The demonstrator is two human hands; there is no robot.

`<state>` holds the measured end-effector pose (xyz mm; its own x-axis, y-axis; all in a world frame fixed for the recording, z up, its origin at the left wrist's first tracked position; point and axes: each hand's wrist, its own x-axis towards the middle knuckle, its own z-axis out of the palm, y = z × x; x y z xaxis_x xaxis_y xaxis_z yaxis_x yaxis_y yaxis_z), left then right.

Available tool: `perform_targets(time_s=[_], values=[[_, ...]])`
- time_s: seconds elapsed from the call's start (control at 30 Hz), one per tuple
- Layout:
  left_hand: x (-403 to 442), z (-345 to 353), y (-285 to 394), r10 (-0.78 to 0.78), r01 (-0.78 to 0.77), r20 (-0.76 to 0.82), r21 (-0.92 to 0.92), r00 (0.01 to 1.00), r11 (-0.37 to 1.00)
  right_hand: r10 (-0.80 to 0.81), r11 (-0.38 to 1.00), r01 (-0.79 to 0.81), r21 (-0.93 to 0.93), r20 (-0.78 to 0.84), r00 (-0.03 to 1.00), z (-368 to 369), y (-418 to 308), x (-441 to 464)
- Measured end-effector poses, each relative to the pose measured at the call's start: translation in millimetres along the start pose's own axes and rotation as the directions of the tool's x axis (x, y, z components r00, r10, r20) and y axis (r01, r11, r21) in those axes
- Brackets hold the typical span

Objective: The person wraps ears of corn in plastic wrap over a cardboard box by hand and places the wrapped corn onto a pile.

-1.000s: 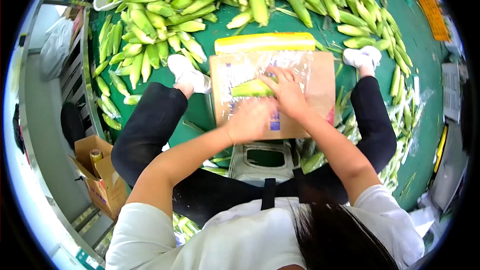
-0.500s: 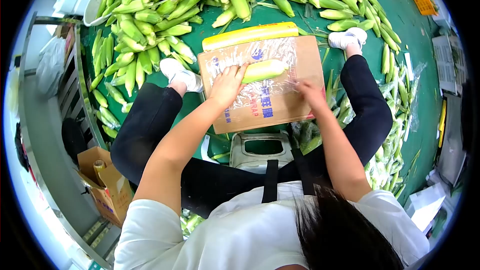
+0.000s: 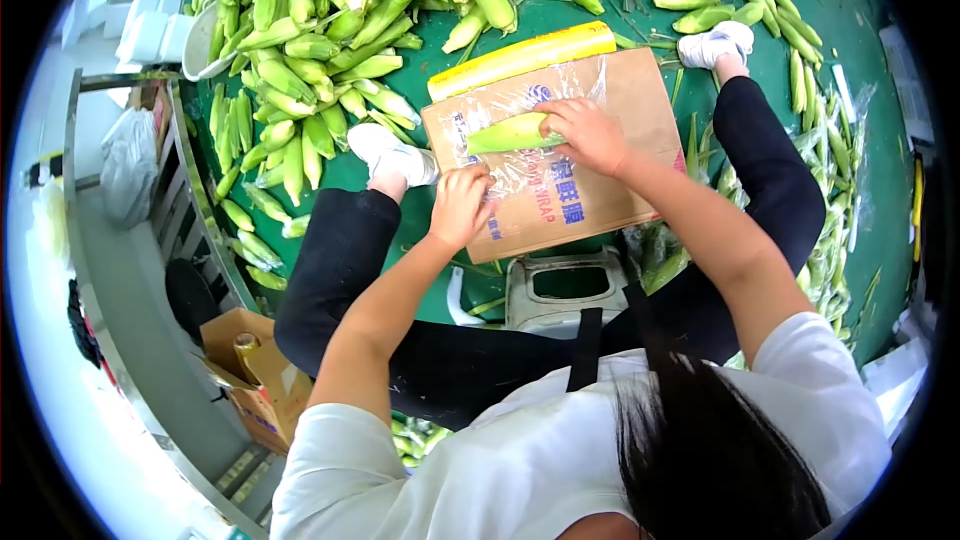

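Note:
A green corn cob [image 3: 510, 134] lies on clear film [image 3: 520, 172] spread over a flat cardboard box [image 3: 630, 195]. My right hand [image 3: 585, 135] is closed on the cob's right end. Left of the cob and just below it, my left hand [image 3: 462, 205] rests at the box's left side with its fingers bent over the film edge; whether it pinches the film is too small to tell. A yellow film roll [image 3: 522, 60] lies along the far edge of the box.
Heaped corn cobs [image 3: 345, 25] cover the far side of the green floor [image 3: 450, 285]. Wrapped cobs [image 3: 835, 210] lie at the right. A stool [image 3: 565, 285] stands below the box. An open carton [image 3: 255, 375] and a metal rack [image 3: 190, 195] are at the left.
My right hand has moved left onto the cob's right end. My left hand has left the cob and come down to the box's left side. The view has shifted a little.

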<state>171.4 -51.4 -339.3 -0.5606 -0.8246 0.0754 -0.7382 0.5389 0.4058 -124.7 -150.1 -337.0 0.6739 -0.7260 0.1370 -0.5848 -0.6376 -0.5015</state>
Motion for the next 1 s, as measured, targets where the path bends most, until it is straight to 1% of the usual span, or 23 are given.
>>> perform_targets(time_s=[0.07,0.1,0.2,0.23,0.27,0.33,0.37,0.43,0.47,0.5,0.53,0.6,0.63,0.67,0.7,0.73,0.77,0.8,0.83,0.87,0.9,0.93,1.0], values=[[8.8,8.8,-16.3,-0.024,0.026,-0.075,0.028,0.997,0.999,0.015,0.999,-0.012,-0.051,0.070,0.997,-4.7,-2.2,3.6],[17.0,-4.0,-12.8,0.085,-0.084,-0.111,0.013,0.990,0.996,0.012,0.998,-0.005,-0.064,0.108,0.994,-6.8,-1.9,4.9],[4.6,-8.3,-38.7,0.053,-0.031,0.063,-0.307,0.997,0.951,0.001,0.998,0.007,-0.058,0.141,0.990,-17.2,0.0,-6.2],[6.9,-28.3,-40.3,-0.073,0.119,0.141,-0.349,0.987,0.929,-0.016,1.000,0.019,-0.018,0.137,0.990,-21.3,0.9,-17.4],[14.3,-43.0,-41.2,-0.060,0.105,0.132,-0.370,0.989,0.923,-0.040,0.999,0.037,0.023,0.135,0.990,-24.8,0.6,-27.0],[35.3,-64.7,-35.9,-0.034,0.136,0.214,-0.482,0.976,0.865,-0.069,0.997,0.063,0.035,0.216,0.974,-33.5,-6.5,-45.8],[46.8,-63.5,-33.0,-0.065,0.227,0.281,-0.595,0.958,0.771,-0.083,0.996,0.077,0.035,0.250,0.965,-36.2,-10.6,-50.9],[84.2,-53.7,-20.1,-0.061,0.404,0.530,-0.562,0.846,0.722,-0.033,0.998,0.019,0.063,0.216,0.976,-37.4,-28.2,-53.8],[100.1,-25.9,-25.1,0.150,0.136,0.387,-0.619,0.910,0.774,-0.005,0.997,-0.012,0.080,0.202,0.979,-35.1,-35.6,-53.7],[117.2,1.7,-30.4,0.367,-0.152,0.226,-0.630,0.903,0.762,0.052,0.992,-0.075,0.103,0.214,0.975,-29.4,-35.7,-47.4],[142.7,-2.7,-20.1,0.327,-0.067,0.399,-0.542,0.857,0.838,0.117,0.993,-0.120,0.012,0.151,0.982,-20.9,-28.5,-36.8],[189.4,-6.3,-20.0,0.058,0.114,0.603,-0.243,0.796,0.963,0.244,0.960,-0.238,-0.146,0.027,0.969,-3.3,-21.9,-24.2],[219.7,-21.4,-21.5,0.115,-0.153,0.574,0.018,0.811,0.988,0.276,0.938,-0.287,-0.193,-0.080,0.958,-1.4,-17.5,-10.3],[252.6,-55.4,-17.3,0.001,0.051,0.705,-0.052,0.709,0.997,0.266,0.933,-0.297,-0.201,-0.168,0.949,-0.1,-5.1,11.5],[273.0,-68.1,-29.2,-0.157,0.229,0.576,-0.054,0.802,0.972,0.258,0.928,-0.312,-0.202,-0.255,0.932,3.0,8.3,33.0],[291.8,-88.5,-39.6,-0.186,0.209,0.409,-0.013,0.893,0.978,0.263,0.939,-0.306,-0.158,-0.246,0.933,7.5,29.6,56.5],[301.0,-97.4,-54.1,-0.198,0.207,0.166,-0.039,0.966,0.978,0.255,0.948,-0.293,-0.125,-0.254,0.933,6.1,48.3,80.1],[309.1,-105.2,-61.9,-0.309,0.310,0.023,-0.072,0.951,0.948,0.387,0.922,-0.388,-0.012,-0.051,0.921,-8.5,45.6,96.9],[307.3,-112.8,-69.7,-0.303,0.299,-0.045,-0.077,0.952,0.951,0.476,0.865,-0.495,0.086,0.175,0.862,-31.1,32.6,111.4],[301.8,-118.5,-74.8,-0.301,0.293,-0.113,-0.082,0.947,0.953,0.507,0.783,-0.603,0.155,0.403,0.762,-44.1,20.4,116.8],[295.7,-119.3,-76.3,-0.345,0.336,-0.048,-0.135,0.937,0.932,0.420,0.903,-0.429,-0.027,0.263,0.868,-32.0,3.7,102.3],[289.2,-117.9,-76.9,-0.383,0.379,0.018,-0.185,0.924,0.907,0.286,0.940,-0.248,-0.236,0.146,0.947,-12.3,-10.6,83.7],[280.6,-97.5,-69.5,-0.368,0.379,0.094,-0.149,0.925,0.913,0.136,0.887,-0.165,-0.431,-0.097,0.986,6.1,-10.2,73.2]])
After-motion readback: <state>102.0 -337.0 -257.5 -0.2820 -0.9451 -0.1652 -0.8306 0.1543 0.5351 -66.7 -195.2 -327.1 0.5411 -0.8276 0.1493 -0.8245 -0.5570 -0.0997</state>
